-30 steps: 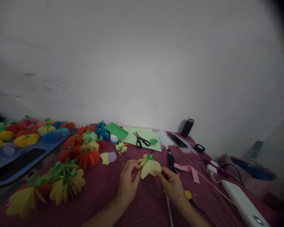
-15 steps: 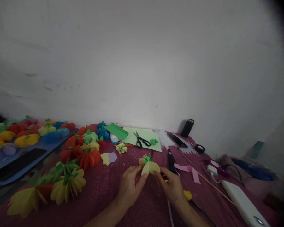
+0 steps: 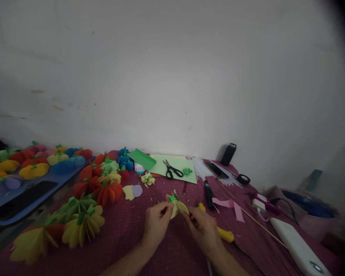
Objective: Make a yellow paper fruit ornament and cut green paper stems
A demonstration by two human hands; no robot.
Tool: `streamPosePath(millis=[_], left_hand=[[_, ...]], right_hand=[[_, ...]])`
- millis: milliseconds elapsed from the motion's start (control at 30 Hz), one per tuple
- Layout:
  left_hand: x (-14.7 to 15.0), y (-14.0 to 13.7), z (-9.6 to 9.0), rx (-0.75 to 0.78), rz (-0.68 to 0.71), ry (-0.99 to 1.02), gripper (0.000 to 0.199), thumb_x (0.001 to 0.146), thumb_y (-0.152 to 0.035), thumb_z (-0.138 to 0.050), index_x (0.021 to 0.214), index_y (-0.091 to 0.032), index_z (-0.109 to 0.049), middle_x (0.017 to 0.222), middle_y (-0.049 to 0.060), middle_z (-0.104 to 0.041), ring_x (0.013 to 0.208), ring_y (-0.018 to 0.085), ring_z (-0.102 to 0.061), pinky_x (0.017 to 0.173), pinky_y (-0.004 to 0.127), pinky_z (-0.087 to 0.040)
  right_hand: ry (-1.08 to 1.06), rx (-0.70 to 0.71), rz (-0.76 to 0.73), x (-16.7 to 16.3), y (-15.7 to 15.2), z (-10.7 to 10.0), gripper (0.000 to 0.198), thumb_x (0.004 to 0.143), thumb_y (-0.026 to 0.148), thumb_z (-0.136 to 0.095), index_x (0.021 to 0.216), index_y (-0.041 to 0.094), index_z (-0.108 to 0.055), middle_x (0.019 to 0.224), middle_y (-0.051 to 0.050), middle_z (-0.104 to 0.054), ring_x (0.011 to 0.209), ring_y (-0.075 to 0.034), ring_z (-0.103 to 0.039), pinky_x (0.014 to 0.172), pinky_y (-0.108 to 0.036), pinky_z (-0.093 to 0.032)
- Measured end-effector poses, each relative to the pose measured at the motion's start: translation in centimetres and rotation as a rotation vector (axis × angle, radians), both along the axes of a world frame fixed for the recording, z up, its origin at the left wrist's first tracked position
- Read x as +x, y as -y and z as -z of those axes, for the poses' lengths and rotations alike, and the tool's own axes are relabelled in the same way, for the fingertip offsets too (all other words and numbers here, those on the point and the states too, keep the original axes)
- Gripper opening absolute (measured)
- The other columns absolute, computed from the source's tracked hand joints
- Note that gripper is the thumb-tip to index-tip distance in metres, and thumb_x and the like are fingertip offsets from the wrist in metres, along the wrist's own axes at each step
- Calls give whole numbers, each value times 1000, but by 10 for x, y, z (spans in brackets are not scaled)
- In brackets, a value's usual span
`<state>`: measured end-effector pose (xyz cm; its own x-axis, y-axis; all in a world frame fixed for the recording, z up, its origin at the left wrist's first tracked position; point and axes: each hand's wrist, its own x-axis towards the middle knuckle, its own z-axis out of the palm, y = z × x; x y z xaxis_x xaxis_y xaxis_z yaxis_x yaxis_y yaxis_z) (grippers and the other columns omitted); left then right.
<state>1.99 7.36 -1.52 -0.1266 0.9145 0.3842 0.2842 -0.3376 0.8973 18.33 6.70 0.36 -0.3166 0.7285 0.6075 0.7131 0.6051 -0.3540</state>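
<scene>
Between both hands, above the maroon cloth, is a pale yellow paper pumpkin (image 3: 178, 209) with a small green top. My left hand (image 3: 158, 222) pinches its left side between thumb and fingers. On the right side, the fingers of my right hand (image 3: 202, 228) are closed on the paper edge; the fingertips are partly hidden. A yellow glue gun (image 3: 225, 234) with a black cord lies beside and partly behind my right hand. Beyond the hands, black-handled scissors (image 3: 172, 170) rest on a pale green sheet (image 3: 158, 163) next to small green paper pieces (image 3: 187, 171).
Many coloured paper pumpkins (image 3: 107, 191) crowd the left, some on a blue board (image 3: 60, 182) with a black phone (image 3: 23, 199). To the right lie a box cutter (image 3: 209, 194), pink ribbon (image 3: 238, 211), a wooden stick (image 3: 255, 222), black tape (image 3: 243, 179) and a white power bank (image 3: 299, 245).
The yellow pumpkin has tilted and shifted slightly left in my hands. My right hand has moved left and turned, so more of the glue gun shows.
</scene>
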Motion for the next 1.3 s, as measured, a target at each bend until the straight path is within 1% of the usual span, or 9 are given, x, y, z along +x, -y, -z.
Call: streamPosePath(millis=[167,300,433,567,700,867,1033,1200,1300], left_hand=[[2,-2,0,-6,-1,107,25,79,-35,-55,69,-15,-65,62,0,-61,59,14,-53,54,20,-39],[-1,-3,2,3,3,79,25,80,-34,-54,68,-16,-65,61,0,-60,58,14,-53,55,20,-39],[-2,-1,2,6,24,60,24,81,-33,-53,69,-16,-65,62,0,-60,59,13,-53,55,20,-39],[0,-1,2,5,13,93,23,79,-34,-55,67,-16,-64,61,-1,-59,58,12,-51,55,19,-38],[1,-5,3,-6,14,145,21,76,-35,-59,75,-15,-65,67,0,-61,61,13,-52,56,20,-39],[0,-6,4,4,-2,141,21,77,-34,-58,71,-15,-64,65,0,-59,62,13,-51,57,20,-39],[0,-2,0,43,25,96,22,78,-31,-56,63,-16,-59,59,-3,-53,56,11,-46,53,19,-34],[1,0,-4,29,19,47,25,78,-30,-55,57,-17,-54,55,-4,-47,54,10,-41,51,19,-31],[1,-1,-2,39,16,25,24,78,-29,-55,58,-17,-54,57,-4,-47,55,10,-42,52,19,-32]], right_hand=[[29,38,-1,-1,0,3,17,88,22,-47,89,17,-63,74,-5,-67,66,-17,-62,60,-26,-45],[26,20,-6,0,1,8,16,88,22,-47,91,18,-63,76,-4,-67,68,-17,-61,60,-25,-45],[23,-6,13,0,1,11,17,87,23,-48,93,19,-63,76,-4,-68,66,-16,-62,56,-23,-44],[39,-8,37,-2,1,13,20,88,24,-46,82,18,-64,67,-2,-66,58,-15,-61,55,-24,-41],[38,-33,9,-6,2,13,21,88,24,-44,84,18,-64,66,-2,-65,56,-15,-60,54,-23,-40],[65,-16,11,-8,5,11,23,88,24,-43,79,17,-63,63,-3,-64,53,-15,-58,52,-24,-38],[74,-101,0,-9,8,6,20,87,24,-45,86,18,-64,69,-3,-67,58,-15,-60,56,-23,-38],[111,-181,15,-11,11,0,22,88,24,-44,84,18,-64,71,-3,-68,59,-14,-60,55,-23,-37],[122,-201,24,-13,11,-2,23,88,23,-43,79,18,-63,67,-2,-67,56,-14,-59,52,-23,-34]])
